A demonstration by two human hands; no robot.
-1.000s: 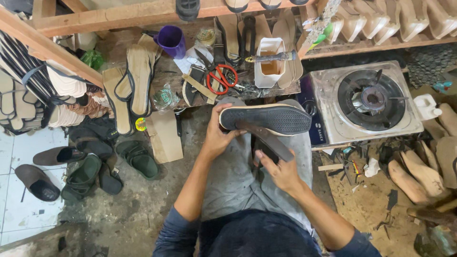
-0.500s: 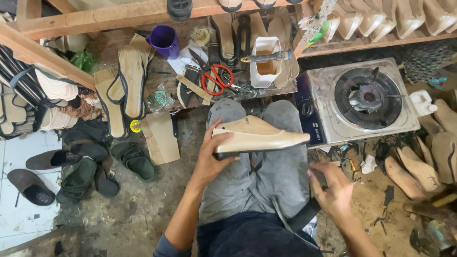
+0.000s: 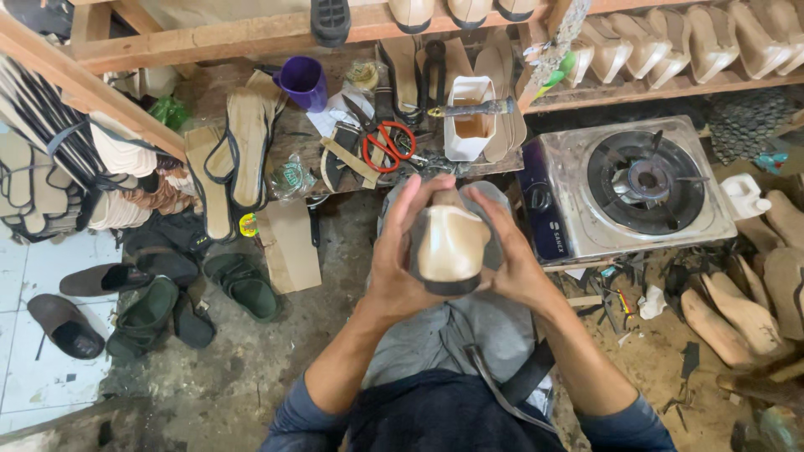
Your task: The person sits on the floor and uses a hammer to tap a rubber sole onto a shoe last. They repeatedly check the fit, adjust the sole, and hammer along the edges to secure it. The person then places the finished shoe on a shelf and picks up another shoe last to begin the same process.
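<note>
Both my hands hold a cream-coloured shoe form with a dark sole (image 3: 450,244) over my lap, its end turned toward me. My left hand (image 3: 400,251) wraps its left side, fingers curled over the top. My right hand (image 3: 507,255) grips its right side. Grey trousers and a dark strap (image 3: 511,381) lie beneath.
A single-burner gas stove (image 3: 630,188) stands to the right. Ahead is a low bench with red-handled scissors (image 3: 387,147), a white glue tub (image 3: 468,117), a purple mug (image 3: 303,82) and sandal soles (image 3: 248,146). Sandals (image 3: 142,297) lie on the floor left; wooden lasts (image 3: 729,314) right.
The shoe has been turned from lying sideways to end-on toward me. My right hand came up from my right side and took hold of it alongside the left.
</note>
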